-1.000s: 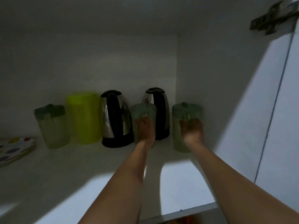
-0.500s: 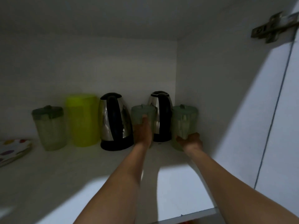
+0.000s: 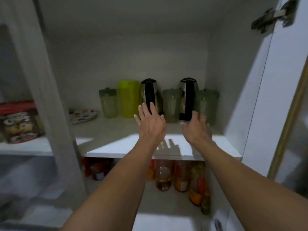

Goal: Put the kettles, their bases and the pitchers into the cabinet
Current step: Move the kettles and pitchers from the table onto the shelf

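The cabinet (image 3: 215,67) is white inside and dim. Its door (image 3: 275,97) stands open far to the right of the yellow pitcher (image 3: 129,99), with a hinge (image 3: 273,15) up top. The shelf (image 3: 108,132) is white and lit only along its front edge.

The yellow pitcher stands upright at the back. Just left of it is a clear pitcher (image 3: 108,103) with a green lid, and further left lies a dotted plate (image 3: 82,115). To its right, close together, stand a steel kettle (image 3: 150,95), a green pitcher (image 3: 171,105), a second kettle (image 3: 187,97) on its black base (image 3: 185,116), and a last pitcher (image 3: 206,104).

Both hands reach in with fingers spread, holding nothing. The left hand (image 3: 150,124) is before the steel kettle, the right hand (image 3: 195,129) before the second kettle and last pitcher.

The left hand hides the steel kettle's foot. I cannot tell whether any fingertip touches anything, and the right fingers are blurred. Below the yellow pitcher stand blurred bottles (image 3: 164,175), and far to its left sits a red-lidded box (image 3: 18,122), also blurred.
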Tool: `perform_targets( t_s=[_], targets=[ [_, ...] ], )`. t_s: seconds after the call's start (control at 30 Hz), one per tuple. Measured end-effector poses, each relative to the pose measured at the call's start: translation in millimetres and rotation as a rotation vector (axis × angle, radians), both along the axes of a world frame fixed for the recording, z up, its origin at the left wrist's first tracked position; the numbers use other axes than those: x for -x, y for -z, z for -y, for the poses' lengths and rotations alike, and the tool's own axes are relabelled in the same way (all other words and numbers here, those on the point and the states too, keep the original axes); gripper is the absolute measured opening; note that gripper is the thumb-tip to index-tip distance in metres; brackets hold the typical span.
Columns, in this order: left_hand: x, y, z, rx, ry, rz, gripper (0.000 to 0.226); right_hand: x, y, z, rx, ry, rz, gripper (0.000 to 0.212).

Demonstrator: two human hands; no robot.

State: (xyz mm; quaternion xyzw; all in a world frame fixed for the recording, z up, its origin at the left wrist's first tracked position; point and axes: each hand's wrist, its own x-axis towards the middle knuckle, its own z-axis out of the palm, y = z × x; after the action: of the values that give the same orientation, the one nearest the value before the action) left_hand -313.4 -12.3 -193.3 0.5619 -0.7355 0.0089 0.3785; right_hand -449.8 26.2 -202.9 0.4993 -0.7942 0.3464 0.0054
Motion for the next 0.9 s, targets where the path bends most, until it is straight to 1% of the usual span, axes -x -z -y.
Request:
perform_targets(
  t_s=[0.1,0.2,0.3,0.57,0.63,0.77,0.9],
  targets=[
    [-43.2,-1.6,-45.4,0.045,-0.078,0.107,0.067,-46.0,-2.6,-30.7,0.002,-0.152,-0.108,0.066],
    [-95.5,-10.0,-82.4,0.065,-0.177,0.152,0.071,-98.8,-5.2,-54.8,0.013,-0.285,-0.122,0.067],
    [-158.1,-20.5,-118.6,0.04,-0.32,0.161,0.073,-159.8,-9.2,-71.4,0.018,-0.421,-0.111,0.067],
    [-358.1,-24.7,-246.0,-0.047,-0.71,0.126,0.071,-371.4,-12.6,-142.3,0.017,-0.861,-0.152,0.065],
    [-407.0,-21.2,-288.1,-0.065,-0.81,0.111,0.071,-427.7,-11.0,-169.7,0.025,-0.967,-0.185,0.064],
    [-501.2,-11.8,-383.3,-0.129,-1.001,0.11,0.07,-533.4,-0.9,-237.8,-0.01,-1.143,-0.192,0.064],
    [-584.5,2.1,-471.9,-0.19,-1.199,0.024,0.07,-621.9,18.5,-309.5,-0.023,-1.322,-0.297,0.061]
  ],
)
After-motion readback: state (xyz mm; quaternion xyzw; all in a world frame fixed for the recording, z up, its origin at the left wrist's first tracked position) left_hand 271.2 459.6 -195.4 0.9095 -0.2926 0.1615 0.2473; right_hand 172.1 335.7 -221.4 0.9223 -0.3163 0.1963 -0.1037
